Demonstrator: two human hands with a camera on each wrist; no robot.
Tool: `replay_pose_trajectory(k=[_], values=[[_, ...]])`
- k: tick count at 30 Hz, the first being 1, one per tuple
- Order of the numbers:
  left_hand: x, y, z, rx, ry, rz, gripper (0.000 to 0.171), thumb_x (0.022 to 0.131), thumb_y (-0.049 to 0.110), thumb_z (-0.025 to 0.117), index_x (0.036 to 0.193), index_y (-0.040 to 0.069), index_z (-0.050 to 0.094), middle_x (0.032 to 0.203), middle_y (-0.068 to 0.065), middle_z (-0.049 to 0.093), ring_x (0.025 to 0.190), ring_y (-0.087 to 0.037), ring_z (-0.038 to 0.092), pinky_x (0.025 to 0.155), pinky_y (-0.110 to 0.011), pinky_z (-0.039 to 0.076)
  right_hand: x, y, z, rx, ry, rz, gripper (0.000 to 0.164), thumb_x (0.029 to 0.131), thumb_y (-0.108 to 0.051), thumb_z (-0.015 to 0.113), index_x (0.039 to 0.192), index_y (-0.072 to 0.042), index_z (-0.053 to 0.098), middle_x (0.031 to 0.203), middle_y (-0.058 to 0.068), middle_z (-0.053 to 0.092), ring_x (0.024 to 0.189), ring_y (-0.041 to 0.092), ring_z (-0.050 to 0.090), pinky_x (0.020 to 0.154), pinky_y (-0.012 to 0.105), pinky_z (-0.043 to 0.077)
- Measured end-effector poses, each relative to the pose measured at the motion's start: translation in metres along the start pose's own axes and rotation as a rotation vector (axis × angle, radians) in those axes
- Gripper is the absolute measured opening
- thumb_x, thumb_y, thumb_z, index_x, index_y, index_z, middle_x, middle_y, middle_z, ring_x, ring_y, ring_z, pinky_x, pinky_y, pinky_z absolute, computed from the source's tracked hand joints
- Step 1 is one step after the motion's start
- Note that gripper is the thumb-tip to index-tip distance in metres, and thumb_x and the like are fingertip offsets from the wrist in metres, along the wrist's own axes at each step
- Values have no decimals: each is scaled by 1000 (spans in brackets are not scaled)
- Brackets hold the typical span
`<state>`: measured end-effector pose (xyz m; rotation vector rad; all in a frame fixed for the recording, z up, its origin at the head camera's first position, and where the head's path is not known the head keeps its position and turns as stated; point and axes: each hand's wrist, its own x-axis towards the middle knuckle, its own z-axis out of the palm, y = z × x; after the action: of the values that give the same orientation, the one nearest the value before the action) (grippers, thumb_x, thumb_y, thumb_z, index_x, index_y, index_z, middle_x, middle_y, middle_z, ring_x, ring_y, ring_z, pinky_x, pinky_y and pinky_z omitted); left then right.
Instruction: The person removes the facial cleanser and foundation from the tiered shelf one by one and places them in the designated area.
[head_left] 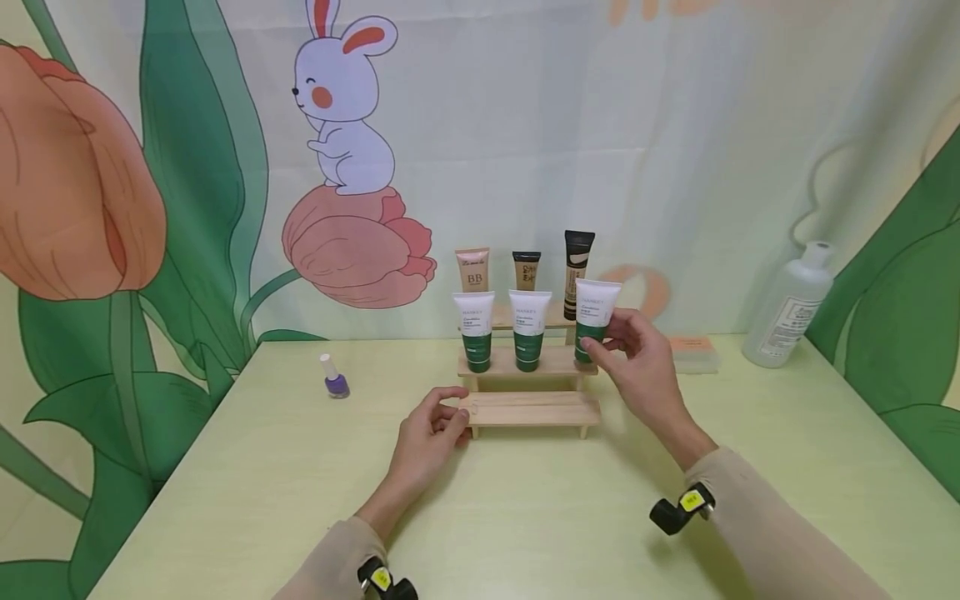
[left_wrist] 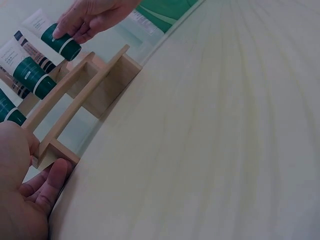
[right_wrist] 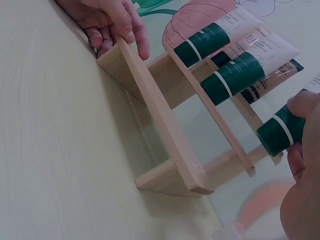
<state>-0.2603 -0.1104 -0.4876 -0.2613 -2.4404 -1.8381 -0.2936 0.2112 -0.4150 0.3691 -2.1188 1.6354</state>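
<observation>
A tiered wooden stand (head_left: 532, 410) rests on the table. My left hand (head_left: 422, 440) grips the left end of its lowest step, thumb and fingers around the edge in the left wrist view. With my right hand (head_left: 647, 371) I pinch a white-and-green squeeze tube (head_left: 597, 304), cap down and slightly tilted, at the right end of the middle step; whether its cap touches the wood I cannot tell. Two matching tubes, one on the left (head_left: 476, 332) and one in the centre (head_left: 528, 332), stand on that step. Behind are a pink BB tube (head_left: 472, 268), a small black-and-gold tube (head_left: 527, 268) and a taller black-capped tube (head_left: 578, 254).
A purple nail polish bottle (head_left: 336, 379) stands to the left on the table. Right of the stand lies a flat orange-and-pale box (head_left: 693, 354), partly behind my right hand. Farther right is a translucent pump bottle (head_left: 789, 308). A printed curtain (head_left: 510, 150) hangs behind.
</observation>
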Motion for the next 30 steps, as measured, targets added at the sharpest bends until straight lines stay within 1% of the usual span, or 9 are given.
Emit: replay_pose_trajectory(k=[4, 8, 11, 15, 18, 20, 25, 30], values=[[0, -1, 0, -2, -1, 3, 30, 110, 10, 69, 139, 16, 70, 101, -10, 79, 82, -20, 76, 76, -26, 63, -3, -2, -12, -7, 43, -31, 41, 100, -4, 83, 136, 4, 65, 122, 16, 72, 101, 14, 68, 90, 15, 56], [1, -2, -1, 0, -2, 13, 29, 110, 10, 69, 139, 16, 70, 100, -10, 79, 82, -20, 76, 76, -26, 63, -6, -3, -29, -35, 84, -54, 41, 101, -2, 80, 138, 5, 64, 121, 7, 71, 102, 13, 68, 92, 15, 56], [1, -3, -1, 1, -7, 18, 29, 111, 11, 68, 140, 15, 69, 101, -11, 79, 82, -20, 76, 76, -26, 63, -8, -4, -42, -29, 117, -61, 40, 101, 0, 80, 137, 5, 65, 118, 1, 71, 102, 14, 69, 91, 15, 57], [0, -3, -1, -7, -6, 16, 29, 111, 11, 68, 140, 15, 69, 101, -11, 79, 83, -20, 76, 76, -26, 63, -10, -5, -61, -7, 153, -60, 36, 99, 4, 80, 132, 5, 67, 114, -1, 72, 100, 14, 69, 91, 16, 57], [1, -3, 0, -9, -5, 18, 29, 111, 11, 68, 140, 15, 69, 101, -11, 79, 84, -20, 76, 77, -27, 64, -10, -5, -78, -18, 184, -54, 34, 97, 7, 80, 129, 4, 68, 112, -1, 71, 98, 13, 69, 90, 15, 57], [1, -2, 0, -5, -8, 19, 29, 111, 11, 68, 140, 15, 69, 101, -10, 79, 84, -20, 76, 77, -27, 64, -11, -3, -91, -41, 203, -46, 34, 96, 8, 80, 128, 3, 69, 112, -2, 71, 97, 11, 68, 90, 13, 56], [1, -2, 0, 7, -8, 17, 29, 111, 12, 68, 140, 15, 69, 101, -9, 79, 84, -19, 76, 77, -26, 63, -16, -2, -122, -142, 238, -22, 37, 97, 7, 79, 132, 0, 68, 114, -7, 71, 98, 8, 68, 89, 9, 54], [1, -2, -1, 6, -4, 15, 29, 111, 12, 68, 140, 15, 69, 100, -9, 79, 84, -19, 75, 76, -26, 62, -23, -2, -146, -213, 281, 7, 39, 98, 5, 80, 135, -1, 69, 115, -12, 71, 98, 5, 67, 88, 7, 53]])
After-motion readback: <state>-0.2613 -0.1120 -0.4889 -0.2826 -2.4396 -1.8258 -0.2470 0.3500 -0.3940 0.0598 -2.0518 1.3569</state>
